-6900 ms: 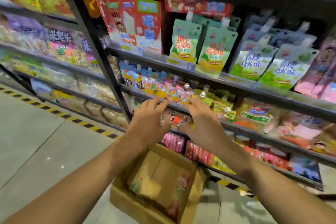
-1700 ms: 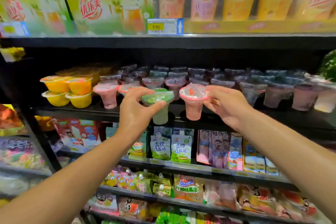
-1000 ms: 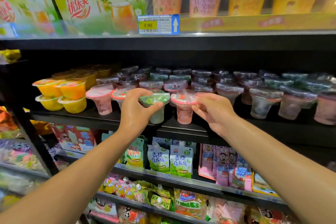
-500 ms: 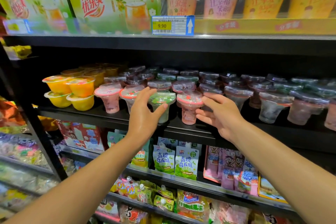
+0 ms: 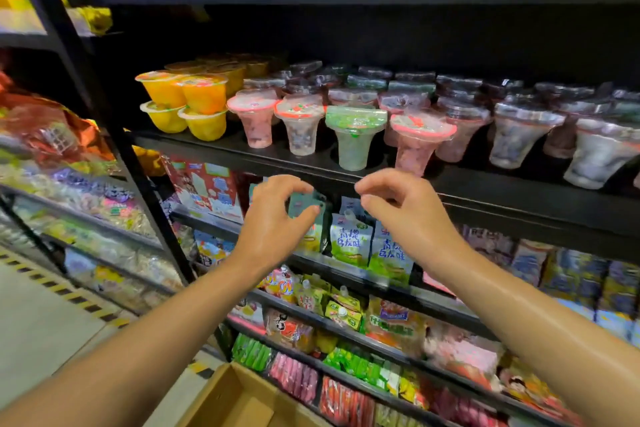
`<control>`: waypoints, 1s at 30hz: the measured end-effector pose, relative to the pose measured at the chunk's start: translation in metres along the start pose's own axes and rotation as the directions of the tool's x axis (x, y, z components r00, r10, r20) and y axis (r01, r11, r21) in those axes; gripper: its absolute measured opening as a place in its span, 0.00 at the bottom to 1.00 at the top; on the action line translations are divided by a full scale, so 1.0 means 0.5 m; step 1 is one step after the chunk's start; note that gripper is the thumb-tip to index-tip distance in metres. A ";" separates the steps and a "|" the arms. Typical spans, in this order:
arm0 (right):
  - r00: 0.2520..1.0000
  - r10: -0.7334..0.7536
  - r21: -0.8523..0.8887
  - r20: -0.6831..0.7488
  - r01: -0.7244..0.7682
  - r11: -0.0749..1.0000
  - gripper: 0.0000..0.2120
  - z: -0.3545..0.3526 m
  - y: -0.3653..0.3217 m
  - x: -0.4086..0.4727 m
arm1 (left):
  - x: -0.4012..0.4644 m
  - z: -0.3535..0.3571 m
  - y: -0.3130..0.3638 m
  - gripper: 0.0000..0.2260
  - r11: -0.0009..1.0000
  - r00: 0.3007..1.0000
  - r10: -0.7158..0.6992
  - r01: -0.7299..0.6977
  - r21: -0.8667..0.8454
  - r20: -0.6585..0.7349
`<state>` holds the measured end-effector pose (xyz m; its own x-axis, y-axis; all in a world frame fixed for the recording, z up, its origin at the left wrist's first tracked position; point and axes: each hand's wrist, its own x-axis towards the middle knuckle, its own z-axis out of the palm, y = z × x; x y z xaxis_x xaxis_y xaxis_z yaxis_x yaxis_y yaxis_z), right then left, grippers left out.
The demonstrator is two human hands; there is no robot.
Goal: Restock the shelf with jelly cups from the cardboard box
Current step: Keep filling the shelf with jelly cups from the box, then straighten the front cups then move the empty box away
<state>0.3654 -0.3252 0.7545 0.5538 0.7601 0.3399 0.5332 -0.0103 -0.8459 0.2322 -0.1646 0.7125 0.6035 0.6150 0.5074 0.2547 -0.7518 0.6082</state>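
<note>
A green-lidded jelly cup and a pink-lidded jelly cup stand upright at the front edge of the black shelf. Below them, at 6 o'clock, the left hand and right hand hang with fingers loosely curled, holding nothing. The cardboard box sits at the bottom.

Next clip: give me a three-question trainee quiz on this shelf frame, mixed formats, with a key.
1. True or false: the left hand holds a jelly cup.
2. The green-lidded cup stands: A) in the cardboard box B) at the shelf front, between red-lidded cups C) on the yellow cups.
3. Fill in: the right hand hangs ____ the shelf edge, holding nothing.

Key: 1 false; 2 B; 3 below.
</note>
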 end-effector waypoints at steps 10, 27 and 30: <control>0.937 -0.032 -0.461 0.348 0.201 0.865 0.27 0.253 0.060 -0.035 | -0.154 -0.093 -0.222 0.32 0.946 0.916 -0.204 0.094 0.311 0.344; 0.851 0.375 -0.766 0.366 0.047 0.641 0.32 0.671 0.243 -0.179 | -0.359 -0.068 -0.669 0.29 0.912 0.704 -0.313 0.035 0.409 0.637; 0.843 0.400 -0.778 0.359 0.033 0.628 0.32 0.704 0.320 -0.227 | -0.396 -0.018 -0.709 0.29 0.909 0.670 -0.350 0.072 0.411 0.655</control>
<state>0.1629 -0.1842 0.4358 0.4507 0.8701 -0.1994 0.8505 -0.4864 -0.2002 0.0155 -0.0174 0.4019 0.8100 0.5191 -0.2728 0.5859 -0.7364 0.3384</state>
